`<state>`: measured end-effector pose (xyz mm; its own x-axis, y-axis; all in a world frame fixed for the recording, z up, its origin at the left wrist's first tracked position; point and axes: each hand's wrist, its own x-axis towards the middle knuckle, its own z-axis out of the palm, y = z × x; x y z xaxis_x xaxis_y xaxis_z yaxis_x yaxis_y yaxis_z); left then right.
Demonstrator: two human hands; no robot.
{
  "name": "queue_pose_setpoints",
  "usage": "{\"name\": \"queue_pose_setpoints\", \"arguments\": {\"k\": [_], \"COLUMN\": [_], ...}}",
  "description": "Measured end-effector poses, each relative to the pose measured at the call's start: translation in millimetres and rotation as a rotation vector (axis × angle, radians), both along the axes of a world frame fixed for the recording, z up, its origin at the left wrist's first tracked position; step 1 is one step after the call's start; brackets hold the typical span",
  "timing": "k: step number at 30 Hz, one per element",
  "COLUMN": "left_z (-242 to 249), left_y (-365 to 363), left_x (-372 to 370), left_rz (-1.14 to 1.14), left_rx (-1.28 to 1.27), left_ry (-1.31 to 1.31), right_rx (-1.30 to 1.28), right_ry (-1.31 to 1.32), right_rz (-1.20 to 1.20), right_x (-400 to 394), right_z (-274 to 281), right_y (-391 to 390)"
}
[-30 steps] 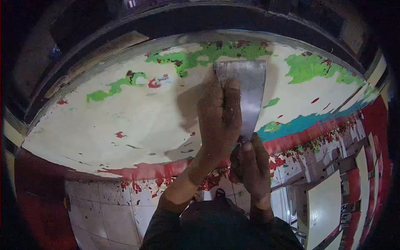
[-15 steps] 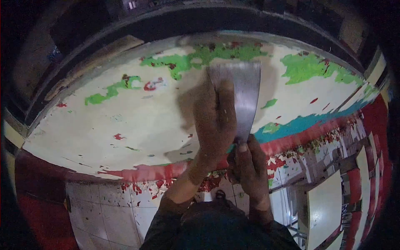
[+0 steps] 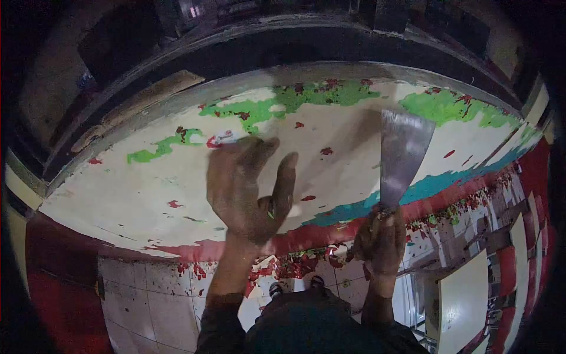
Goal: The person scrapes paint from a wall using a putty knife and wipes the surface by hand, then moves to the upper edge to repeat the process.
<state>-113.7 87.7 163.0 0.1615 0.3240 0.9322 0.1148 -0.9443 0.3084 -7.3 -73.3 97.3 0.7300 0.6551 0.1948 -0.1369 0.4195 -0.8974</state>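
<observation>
My right hand (image 3: 382,242) grips the lower end of a wide metal scraper (image 3: 405,154), its flat blade pointing up in front of the wall. The blade's broad edge lies just below a bright green paint patch (image 3: 454,107). My left hand (image 3: 242,192) is off the blade, fingers and thumb spread apart, in front of the cream part of the wall (image 3: 147,194). Another green patch (image 3: 324,91) runs along the wall's top, speckled with dark red bits. Teal (image 3: 436,187) and red (image 3: 312,236) paint bands with ragged edges cross the lower wall.
Red and green paint flakes (image 3: 289,265) litter the tiled floor (image 3: 159,289) along the wall's foot, near my feet (image 3: 317,281). White-topped tables (image 3: 464,292) stand on the right. A dark ledge (image 3: 236,50) tops the wall, with a flat board (image 3: 159,94) on it.
My left hand has let go of the blade and moved left, its fingers opening. My right hand has carried the scraper to the right and slightly down.
</observation>
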Motion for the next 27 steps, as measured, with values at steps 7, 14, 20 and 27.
{"name": "queue_pose_setpoints", "arguments": {"k": [7, 14, 20, 27], "left_z": [6, 7, 16, 15], "left_y": [19, 19, 15, 28], "left_x": [10, 10, 11, 18], "left_rz": [0.317, 0.299, 0.339, 0.437], "left_rx": [0.38, 0.452, 0.546, 0.676], "left_ry": [0.123, 0.139, 0.25, 0.173], "right_rx": [-0.158, -0.138, -0.176, -0.247], "right_ry": [0.005, -0.008, 0.077, -0.02], "right_rz": [0.063, 0.26, 0.216, 0.34], "right_x": [8, 18, 21, 27], "right_z": [-38, -50, -53, -46], "right_y": [-12, -16, -17, -19]}}
